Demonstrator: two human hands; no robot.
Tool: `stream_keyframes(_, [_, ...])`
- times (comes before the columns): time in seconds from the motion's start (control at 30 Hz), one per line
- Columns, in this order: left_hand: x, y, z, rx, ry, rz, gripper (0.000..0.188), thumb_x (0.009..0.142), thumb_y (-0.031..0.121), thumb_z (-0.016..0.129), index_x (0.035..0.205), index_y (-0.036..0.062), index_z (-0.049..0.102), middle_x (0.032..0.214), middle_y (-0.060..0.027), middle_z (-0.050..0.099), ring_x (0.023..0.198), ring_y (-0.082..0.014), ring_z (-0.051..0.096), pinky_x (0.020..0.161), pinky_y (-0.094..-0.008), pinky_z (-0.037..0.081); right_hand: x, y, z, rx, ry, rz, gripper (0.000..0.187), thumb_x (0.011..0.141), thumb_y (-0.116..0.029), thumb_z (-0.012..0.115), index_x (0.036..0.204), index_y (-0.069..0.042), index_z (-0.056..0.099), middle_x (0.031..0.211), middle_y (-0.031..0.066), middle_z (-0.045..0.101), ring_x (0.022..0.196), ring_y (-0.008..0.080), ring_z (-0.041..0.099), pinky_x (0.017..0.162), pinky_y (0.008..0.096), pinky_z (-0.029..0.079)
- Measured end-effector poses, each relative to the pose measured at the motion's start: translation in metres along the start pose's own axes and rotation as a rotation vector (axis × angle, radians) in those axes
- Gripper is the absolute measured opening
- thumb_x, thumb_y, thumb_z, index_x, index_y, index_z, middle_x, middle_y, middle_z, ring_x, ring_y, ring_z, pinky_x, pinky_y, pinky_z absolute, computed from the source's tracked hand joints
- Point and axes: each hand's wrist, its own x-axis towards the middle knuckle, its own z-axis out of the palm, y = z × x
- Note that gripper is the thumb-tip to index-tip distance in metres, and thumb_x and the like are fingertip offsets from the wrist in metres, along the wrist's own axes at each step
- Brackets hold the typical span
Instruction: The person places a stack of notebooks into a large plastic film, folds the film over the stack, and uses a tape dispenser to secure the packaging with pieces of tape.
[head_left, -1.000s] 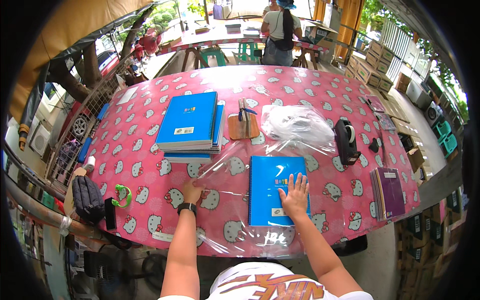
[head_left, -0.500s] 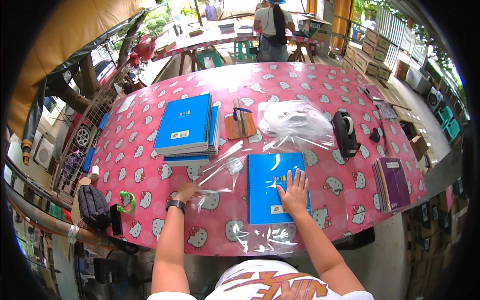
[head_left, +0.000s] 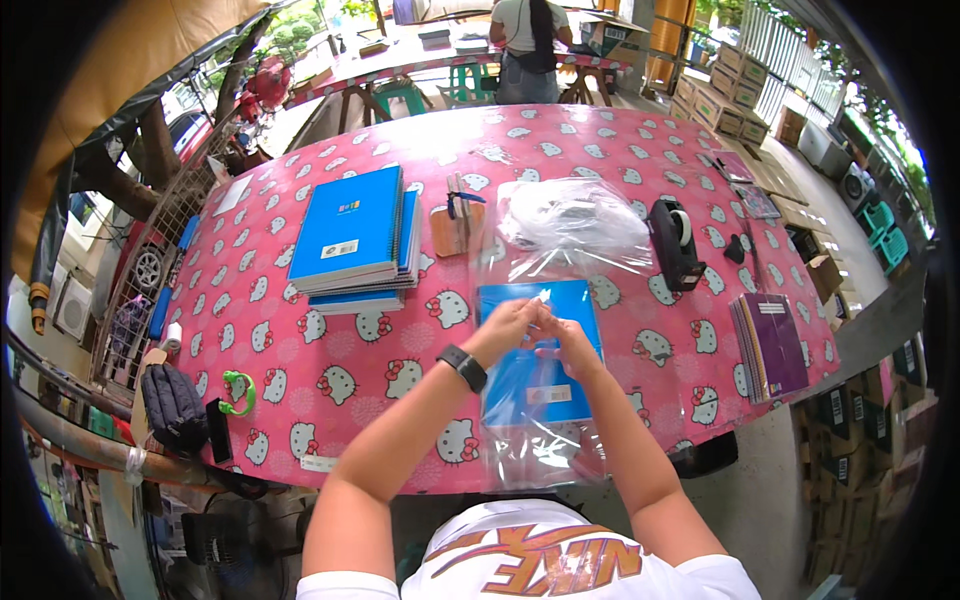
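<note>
A blue notebook [head_left: 540, 350] lies flat on the desk [head_left: 330, 380], right at the near edge in front of the person, inside or under a clear plastic sleeve [head_left: 535, 450] whose loose end hangs over the desk's rim. Both hands meet above the notebook's upper half: the left hand [head_left: 510, 322] and the right hand [head_left: 565, 340] have their fingers pinched together on the thin plastic, touching each other. A dark watch sits on the left wrist.

Beyond them lies a heap of clear plastic bags [head_left: 570, 225], with a small wooden holder [head_left: 457, 225] just beside it. A stack of blue spiral notebooks [head_left: 355, 240] rests further left. A black tape dispenser [head_left: 675, 240] stands to the right, and purple books [head_left: 770, 345] lie near the right edge.
</note>
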Motion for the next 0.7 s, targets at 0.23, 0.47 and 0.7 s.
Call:
stream_keyframes(0.23, [-0.006, -0.059, -0.002, 0.15, 0.341, 0.217, 0.045, 0.08, 0.027, 0.067, 0.115, 0.0018, 0.054, 0.105, -0.0103, 0.057, 0.088, -0.0177, 0.057, 0.071, -0.032, 0.049, 0.011, 0.008, -0.053, 0.22, -0.246, 0.108, 0.027, 0.084, -0.019, 0.064, 0.094, 0.006, 0.062, 0.093, 0.0137, 0.063, 0.09, 0.0226, 0.062, 0.079, 0.0476, 0.054])
stream_keyframes(0.47, [-0.012, -0.033, 0.052, 0.662, 0.513, 0.296, 0.059, 0.066, 0.042, 0.077, 0.1, 0.0011, 0.053, 0.097, -0.0149, 0.055, 0.091, -0.0303, 0.057, 0.074, -0.0394, 0.048, 0.009, 0.016, -0.064, 0.359, -0.322, 0.122, 0.02, 0.084, -0.01, 0.062, 0.094, 0.007, 0.062, 0.095, 0.0162, 0.064, 0.086, 0.0223, 0.064, 0.077, 0.0437, 0.055])
stream_keyframes(0.7, [-0.003, -0.051, 0.055, 0.71, 0.516, 0.387, 0.051, 0.064, 0.031, 0.079, 0.099, 0.0031, 0.055, 0.089, -0.0118, 0.059, 0.079, -0.0273, 0.06, 0.068, -0.0373, 0.05, 0.022, 0.028, -0.07, 0.285, -0.365, 0.075, 0.02, 0.084, -0.015, 0.065, 0.09, 0.004, 0.062, 0.086, 0.0123, 0.065, 0.076, 0.0196, 0.065, 0.073, 0.0364, 0.056])
